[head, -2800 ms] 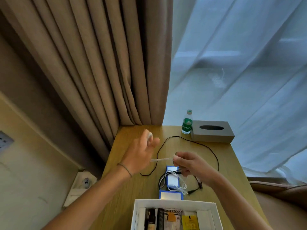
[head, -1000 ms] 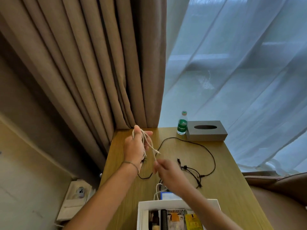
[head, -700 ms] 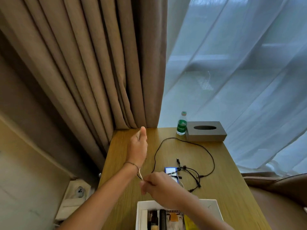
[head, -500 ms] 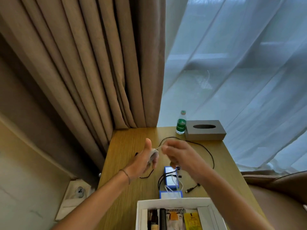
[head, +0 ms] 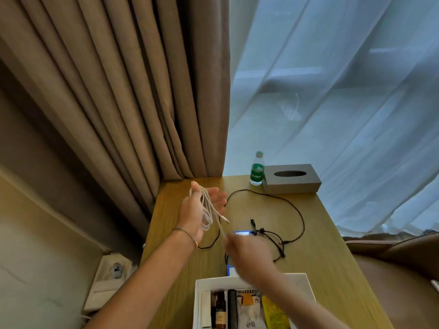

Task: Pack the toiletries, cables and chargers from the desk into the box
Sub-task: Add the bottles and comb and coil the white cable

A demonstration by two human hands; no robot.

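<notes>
White charging cable [head: 207, 211] is wound in several loops around the left hand [head: 195, 213], held raised above the wooden desk [head: 316, 236] with fingers straight and slightly spread; one metal plug end sticks out beside the palm. Right hand [head: 248, 251], motion-blurred, pinches the cable's free strand between curled fingertips just above the white box [head: 198, 302]. Black cable [head: 295, 211] lies loose on the desk beyond the box, well short of the grey tissue box [head: 292, 179].
</notes>
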